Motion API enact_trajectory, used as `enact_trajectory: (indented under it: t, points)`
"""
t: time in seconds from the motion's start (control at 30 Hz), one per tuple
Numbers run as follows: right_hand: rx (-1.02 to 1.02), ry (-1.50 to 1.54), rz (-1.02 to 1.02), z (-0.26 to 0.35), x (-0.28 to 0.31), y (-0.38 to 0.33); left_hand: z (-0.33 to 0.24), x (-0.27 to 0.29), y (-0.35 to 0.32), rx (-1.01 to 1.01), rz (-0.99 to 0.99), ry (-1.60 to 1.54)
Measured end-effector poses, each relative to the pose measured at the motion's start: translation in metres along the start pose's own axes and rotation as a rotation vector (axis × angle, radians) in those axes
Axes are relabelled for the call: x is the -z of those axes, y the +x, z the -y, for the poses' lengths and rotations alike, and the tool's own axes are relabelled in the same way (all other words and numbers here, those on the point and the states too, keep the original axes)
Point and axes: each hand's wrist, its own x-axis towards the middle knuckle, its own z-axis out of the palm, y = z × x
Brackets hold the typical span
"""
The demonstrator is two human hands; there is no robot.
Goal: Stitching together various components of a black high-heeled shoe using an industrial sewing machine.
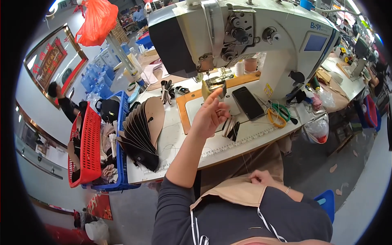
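Observation:
My left hand is raised over the worktable in front of the needle area of a white industrial sewing machine. Its index finger points up toward the machine's metal post; the other fingers curl loosely, and nothing shows in them. Lower down, my right hand rests by the beige apron at my lap, fingers closed. Whatever it may hold is too small to see, though a thin thread hangs near it. A black phone lies on the machine bed, right of my left hand.
Fanned black-and-beige cut pieces lie at the table's left. Beside them stand a red basket and a blue crate with scraps. Scissors with coloured handles and a ruler strip lie toward the front edge. A red bag hangs upper left.

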Motion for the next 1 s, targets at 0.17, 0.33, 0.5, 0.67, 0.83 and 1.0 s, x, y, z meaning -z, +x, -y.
enact_trajectory:
  t: [0.17, 0.33, 0.5, 0.67, 0.83, 1.0]
  points:
    - [-0.278, 0.119, -0.176, 0.004, 0.013, 0.030, 0.074, 0.040, -0.034, -0.725, 0.242, 1.441]
    - [0.068, 0.499, -0.067, 0.108, 0.028, 0.133, 0.146, 0.030, -0.114, 0.003, 0.776, 1.625]
    - [0.205, 0.413, -0.177, 0.095, 0.018, 0.147, 0.113, 0.017, -0.111, 0.138, 0.531, 1.790]
    - [-0.070, 0.246, -0.031, 0.063, 0.006, 0.039, 0.006, -0.006, -0.072, -0.969, -0.056, 1.547]
    - [-0.294, 0.412, 0.197, 0.042, 0.039, -0.009, -0.035, -0.016, -0.023, -1.232, 0.334, 1.964]
    - [-0.179, -0.447, -0.429, 0.031, 0.074, 0.027, -0.027, 0.013, -0.005, -0.974, 0.343, 1.731]
